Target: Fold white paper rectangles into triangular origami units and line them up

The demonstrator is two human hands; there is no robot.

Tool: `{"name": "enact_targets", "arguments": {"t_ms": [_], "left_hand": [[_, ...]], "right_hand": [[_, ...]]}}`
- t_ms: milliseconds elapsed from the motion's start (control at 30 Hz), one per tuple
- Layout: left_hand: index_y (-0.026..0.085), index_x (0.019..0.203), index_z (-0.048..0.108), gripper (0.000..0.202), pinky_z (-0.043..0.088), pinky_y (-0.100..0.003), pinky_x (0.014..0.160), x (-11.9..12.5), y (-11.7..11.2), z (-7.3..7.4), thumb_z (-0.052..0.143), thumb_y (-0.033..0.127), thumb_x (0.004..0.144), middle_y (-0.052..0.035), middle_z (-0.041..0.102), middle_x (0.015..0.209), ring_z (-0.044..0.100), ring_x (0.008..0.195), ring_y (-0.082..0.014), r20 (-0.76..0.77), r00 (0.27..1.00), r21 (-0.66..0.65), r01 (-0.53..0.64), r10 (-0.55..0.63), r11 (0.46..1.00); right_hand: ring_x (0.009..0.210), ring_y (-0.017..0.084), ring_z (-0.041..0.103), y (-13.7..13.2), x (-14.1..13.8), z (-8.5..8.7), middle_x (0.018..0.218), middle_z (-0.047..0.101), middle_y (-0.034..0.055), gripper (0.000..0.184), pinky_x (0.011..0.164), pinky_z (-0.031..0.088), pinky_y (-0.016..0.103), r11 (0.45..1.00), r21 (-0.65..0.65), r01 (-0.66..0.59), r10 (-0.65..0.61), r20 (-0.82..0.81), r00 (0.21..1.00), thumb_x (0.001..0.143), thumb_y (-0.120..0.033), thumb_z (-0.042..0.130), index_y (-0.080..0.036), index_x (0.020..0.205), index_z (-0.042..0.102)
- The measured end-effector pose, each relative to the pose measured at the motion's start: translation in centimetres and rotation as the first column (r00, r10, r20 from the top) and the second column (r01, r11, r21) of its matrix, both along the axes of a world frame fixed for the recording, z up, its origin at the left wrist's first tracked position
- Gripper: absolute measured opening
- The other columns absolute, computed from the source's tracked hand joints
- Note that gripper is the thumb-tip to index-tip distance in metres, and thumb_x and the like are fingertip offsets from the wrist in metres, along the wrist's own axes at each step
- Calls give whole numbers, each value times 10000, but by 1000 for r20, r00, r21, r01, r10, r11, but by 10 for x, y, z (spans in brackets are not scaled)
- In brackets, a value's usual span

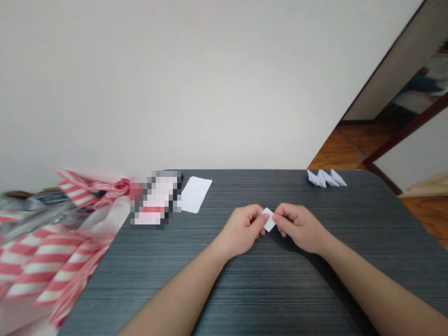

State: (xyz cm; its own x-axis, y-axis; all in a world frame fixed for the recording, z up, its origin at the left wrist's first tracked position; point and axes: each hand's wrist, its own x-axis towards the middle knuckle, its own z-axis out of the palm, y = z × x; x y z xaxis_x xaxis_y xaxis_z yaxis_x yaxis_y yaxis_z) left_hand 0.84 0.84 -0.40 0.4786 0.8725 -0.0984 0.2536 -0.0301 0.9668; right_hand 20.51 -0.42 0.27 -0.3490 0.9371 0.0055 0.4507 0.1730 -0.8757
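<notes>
A small piece of folded white paper (269,223), roughly diamond-shaped, is held up between my two hands over the middle of the table. My left hand (242,229) pinches its left side between thumb and curled fingers. On the other side, my right hand (300,227) grips the right corner the same way. The fingers cover the paper's side edges, so its full shape is partly hidden. Several folded white paper pieces (326,179) stand in a zigzag row at the table's far right.
The dark wood-grain table (168,280) meets a white wall (224,84) at its back edge. White sheets (196,194) lie at the back left, beside a pixelated phone-like object (157,200). Red-and-white striped cloth (45,261) is heaped left of the table. Wooden floor (350,144) shows at right.
</notes>
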Motion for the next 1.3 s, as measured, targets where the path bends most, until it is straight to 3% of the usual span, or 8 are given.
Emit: {"name": "enact_targets", "arguments": {"t_ms": [133, 433, 667, 900, 1033, 1167, 1300], "left_hand": [[175, 693, 552, 345, 360, -211, 506, -1, 0, 1, 504, 422, 928, 18, 566, 572, 493, 520, -104, -25, 999, 38, -25, 26, 999], [173, 732, 553, 327, 357, -197, 474, 1, 0, -2, 513, 433, 927, 30, 551, 568, 478, 469, -87, 91, 992, -80, -76, 83, 994], [173, 725, 548, 316, 357, -195, 472, -1, 2, -5, 507, 408, 932, 27, 559, 569, 471, 455, -80, 95, 984, -54, -148, 153, 988], [175, 777, 579, 257, 371, -200, 495, 1, 2, -1, 535, 386, 918, 39, 543, 574, 481, 477, -85, 100, 990, -34, -99, 101, 995], [183, 835, 582, 217, 368, -208, 497, 1, 2, -1, 519, 370, 926, 52, 516, 547, 477, 479, -96, 97, 991, -26, -87, 89, 996], [184, 825, 565, 233, 356, -210, 488, 1, 1, 1, 463, 354, 949, 53, 503, 537, 461, 478, -101, 75, 995, -35, -67, 69, 997], [183, 816, 564, 225, 362, -210, 512, 0, 1, 3, 458, 325, 954, 50, 503, 562, 463, 508, -100, 51, 998, 2, -29, 29, 1000]], "right_hand": [[519, 115, 532, -1, -1, -1, 564, 573, -36, 224, 544, 403, 226, 999, -41, -18, 17, -22, 1000, 936, -251, 514, -193, 726, 568], [532, 123, 531, 1, 5, 0, 555, 574, -31, 253, 558, 410, 234, 1000, 4, 19, -19, -20, 1000, 929, -241, 516, -200, 680, 538], [532, 123, 534, 1, 3, -5, 576, 569, -36, 224, 571, 424, 242, 998, -25, 49, -51, -79, 996, 938, -276, 510, -203, 730, 552], [505, 120, 531, 1, 5, -9, 547, 568, -40, 212, 545, 413, 241, 995, -28, 95, -97, -79, 992, 914, -260, 545, -203, 710, 548], [529, 118, 547, 0, 6, -7, 583, 584, -28, 213, 565, 432, 244, 999, -39, 37, -42, -144, 989, 923, -266, 549, -194, 723, 563], [540, 117, 554, -1, 5, -12, 655, 591, -13, 218, 536, 441, 243, 997, -78, 11, -33, -284, 958, 987, -320, 459, -189, 878, 595], [617, 113, 569, 0, 4, -14, 940, 603, 41, 213, 569, 482, 259, 998, 67, -9, 28, -297, 954, 982, -257, 464, -228, 1137, 606]]}}
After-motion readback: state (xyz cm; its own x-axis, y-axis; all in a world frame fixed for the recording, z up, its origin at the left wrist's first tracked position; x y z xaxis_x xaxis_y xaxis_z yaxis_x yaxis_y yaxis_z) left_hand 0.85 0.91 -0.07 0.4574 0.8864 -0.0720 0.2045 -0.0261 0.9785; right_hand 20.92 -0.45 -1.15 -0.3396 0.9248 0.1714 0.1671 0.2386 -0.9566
